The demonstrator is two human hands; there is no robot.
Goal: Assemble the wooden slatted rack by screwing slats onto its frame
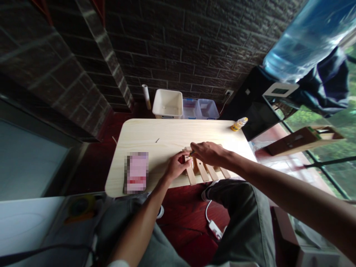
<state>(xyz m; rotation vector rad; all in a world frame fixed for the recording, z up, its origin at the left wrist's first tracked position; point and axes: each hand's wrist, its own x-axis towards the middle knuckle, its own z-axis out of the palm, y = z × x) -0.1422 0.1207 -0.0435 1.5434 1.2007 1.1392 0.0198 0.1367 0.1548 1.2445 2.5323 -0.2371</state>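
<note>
A wooden piece with several parallel slats lies at the front edge of the table, right of the middle. My left hand grips its left end, thumb and fingers closed about the wood. Something small and red shows beside those fingertips. Just above that end, my right hand is closed with its fingers pinched together. What it holds is mostly hidden, though a thin bit seems to point down to the wood between both hands. A small dark thin L-shaped piece rests on the table, to the upper left.
On the pale wooden table are a blurred pink rectangular item at left and a small yellow-capped bottle at the far right corner. Behind stand a cream bin and clear bins. A power strip lies below.
</note>
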